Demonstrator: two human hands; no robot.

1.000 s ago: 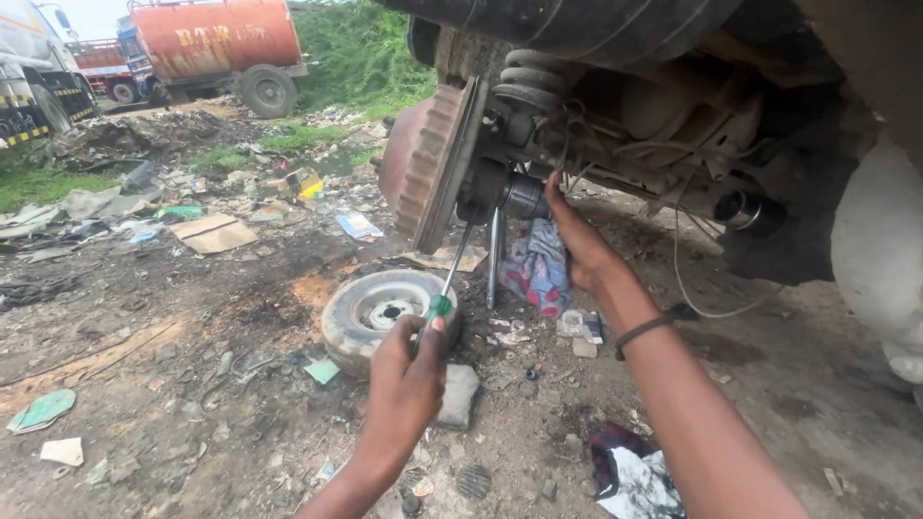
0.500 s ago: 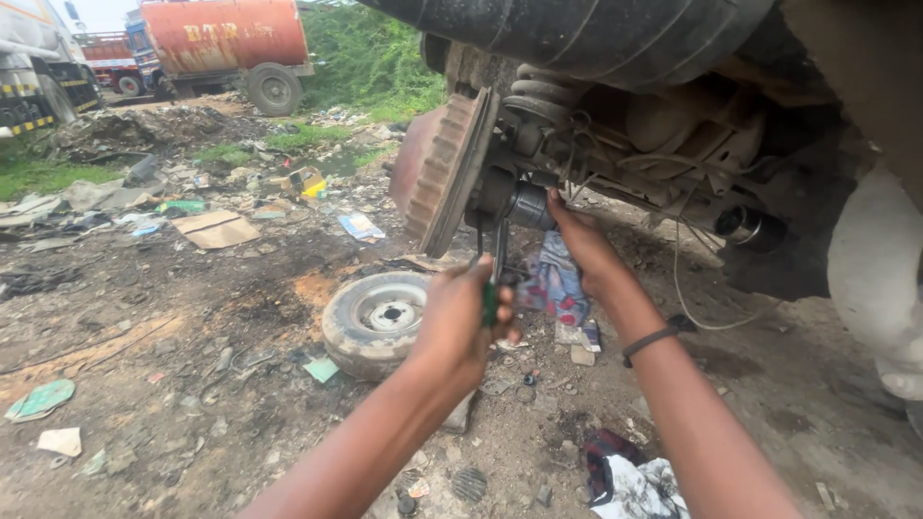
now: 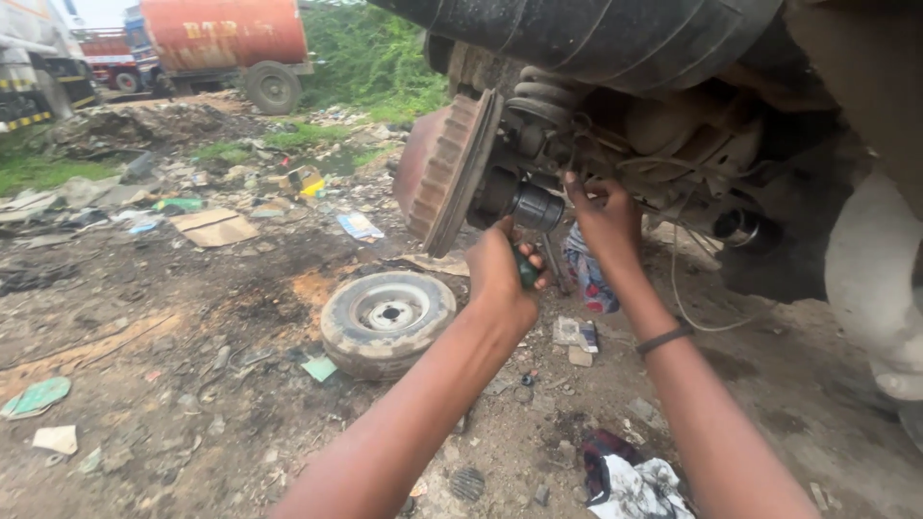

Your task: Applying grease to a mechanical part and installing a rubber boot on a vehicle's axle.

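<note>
We note vehicle underbody overhead, rusty brake drum at hub. Removed wheel flat on dirt, below left hand. Our left hand fingers wrapped tight on green-handled screwdriver, just under black hub cylinder. Right hand fingers curled against axle parts; grasp unclear.

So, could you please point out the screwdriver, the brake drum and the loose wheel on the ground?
screwdriver [image 3: 527,270]: head view, green handle in the left hand.
brake drum [image 3: 444,169]: head view, ribbed rusty rim.
loose wheel [image 3: 388,315]: head view, metal hub centre.
</note>
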